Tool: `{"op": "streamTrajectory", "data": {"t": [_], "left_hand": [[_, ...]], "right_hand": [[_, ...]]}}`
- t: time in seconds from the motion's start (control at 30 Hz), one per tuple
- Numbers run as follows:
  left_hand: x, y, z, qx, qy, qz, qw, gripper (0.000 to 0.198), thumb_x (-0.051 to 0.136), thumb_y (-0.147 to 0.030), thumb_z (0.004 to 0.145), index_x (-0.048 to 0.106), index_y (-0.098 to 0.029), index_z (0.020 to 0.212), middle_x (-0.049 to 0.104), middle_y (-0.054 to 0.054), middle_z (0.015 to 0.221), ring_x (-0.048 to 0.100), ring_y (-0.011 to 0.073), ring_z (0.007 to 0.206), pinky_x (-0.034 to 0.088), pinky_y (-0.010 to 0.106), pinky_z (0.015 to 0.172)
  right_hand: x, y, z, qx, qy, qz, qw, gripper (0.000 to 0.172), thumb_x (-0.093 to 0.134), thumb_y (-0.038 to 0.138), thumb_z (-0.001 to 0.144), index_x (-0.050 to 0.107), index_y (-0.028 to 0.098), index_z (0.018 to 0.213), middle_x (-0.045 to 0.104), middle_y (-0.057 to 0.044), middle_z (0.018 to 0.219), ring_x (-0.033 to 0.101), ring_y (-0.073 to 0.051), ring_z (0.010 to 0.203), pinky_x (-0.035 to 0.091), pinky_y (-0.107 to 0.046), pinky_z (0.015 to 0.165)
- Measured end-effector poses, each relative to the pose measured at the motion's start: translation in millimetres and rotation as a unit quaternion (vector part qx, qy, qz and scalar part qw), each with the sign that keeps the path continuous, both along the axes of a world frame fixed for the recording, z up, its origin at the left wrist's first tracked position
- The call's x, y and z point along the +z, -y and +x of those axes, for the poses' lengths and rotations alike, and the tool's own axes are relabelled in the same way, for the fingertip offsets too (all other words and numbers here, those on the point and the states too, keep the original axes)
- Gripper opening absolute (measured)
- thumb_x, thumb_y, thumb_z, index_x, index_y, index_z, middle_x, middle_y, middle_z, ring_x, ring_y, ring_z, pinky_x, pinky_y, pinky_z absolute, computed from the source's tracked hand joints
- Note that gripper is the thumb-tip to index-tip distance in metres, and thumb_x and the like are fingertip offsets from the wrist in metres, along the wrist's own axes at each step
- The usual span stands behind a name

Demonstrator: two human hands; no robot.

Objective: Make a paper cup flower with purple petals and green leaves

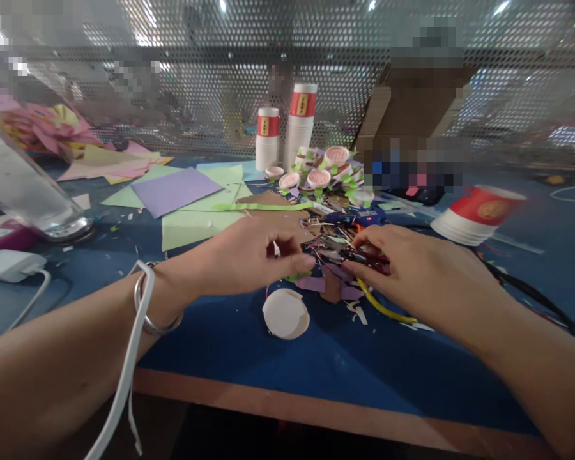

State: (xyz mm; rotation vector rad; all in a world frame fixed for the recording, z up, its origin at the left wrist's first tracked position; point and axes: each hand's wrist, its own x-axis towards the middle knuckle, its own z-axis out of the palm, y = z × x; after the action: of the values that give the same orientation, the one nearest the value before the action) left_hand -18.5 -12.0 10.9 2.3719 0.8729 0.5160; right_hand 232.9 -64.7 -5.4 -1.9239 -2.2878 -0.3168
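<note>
My left hand (249, 259) hovers over the blue table with thumb and fingers curled together in a pinch; what it holds is too small to name. Just below it lies a white cut-off paper cup bottom (286, 314). My right hand (412, 271) rests on a heap of paper scraps (328, 246), its fingers closed on a dark red and black tool (367, 259) that looks like scissors. A yellow strip (381, 308) curves out from under this hand. Purple and brown paper bits (333, 285) lie between the hands.
Green and purple paper sheets (186, 195) lie at the back left. Two stacks of red-and-white paper cups (287, 128) stand behind a cluster of cup bottoms with green bits (326, 172). Another cup stack (476, 214) lies tipped at right. A clear container (23, 185) and white charger (9, 265) sit left.
</note>
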Motion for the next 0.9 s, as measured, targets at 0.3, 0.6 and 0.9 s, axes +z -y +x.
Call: {"op": "streamTrajectory", "data": {"t": [0.3, 0.6, 0.9], "left_hand": [[8.0, 14, -5, -0.050, -0.121, -0.026, 0.991, 0.009, 0.071, -0.029, 0.083, 0.072, -0.022, 0.088, 0.068, -0.002, 0.083, 0.058, 0.0141, 0.069, 0.035, 0.028, 0.060], [8.4, 18, -4, -0.044, -0.129, -0.046, 0.990, 0.016, 0.063, -0.019, 0.081, 0.073, -0.023, 0.093, 0.068, -0.002, 0.077, 0.057, 0.0140, 0.061, 0.033, 0.028, 0.053], [-3.2, 15, 7, 0.064, 0.076, -0.080, 0.992, 0.010, 0.058, -0.015, 0.081, 0.067, -0.020, 0.082, 0.067, -0.002, 0.071, 0.061, 0.0111, 0.060, 0.043, 0.023, 0.055]], "right_hand": [[-1.9, 7, -6, 0.213, -0.068, -0.073, 0.972, 0.020, 0.062, 0.039, 0.099, 0.072, 0.022, 0.099, 0.070, -0.011, 0.101, 0.062, -0.032, 0.096, 0.045, -0.046, 0.083], [7.1, 8, -9, 0.176, -0.228, -0.097, 0.953, 0.008, 0.065, 0.028, 0.095, 0.069, 0.024, 0.090, 0.073, -0.002, 0.084, 0.066, -0.021, 0.075, 0.047, -0.034, 0.068], [22.6, 18, -13, 0.075, -0.425, 0.011, 0.902, 0.019, 0.073, 0.043, 0.089, 0.071, 0.026, 0.083, 0.070, 0.001, 0.066, 0.057, -0.013, 0.050, 0.041, -0.026, 0.045]]}}
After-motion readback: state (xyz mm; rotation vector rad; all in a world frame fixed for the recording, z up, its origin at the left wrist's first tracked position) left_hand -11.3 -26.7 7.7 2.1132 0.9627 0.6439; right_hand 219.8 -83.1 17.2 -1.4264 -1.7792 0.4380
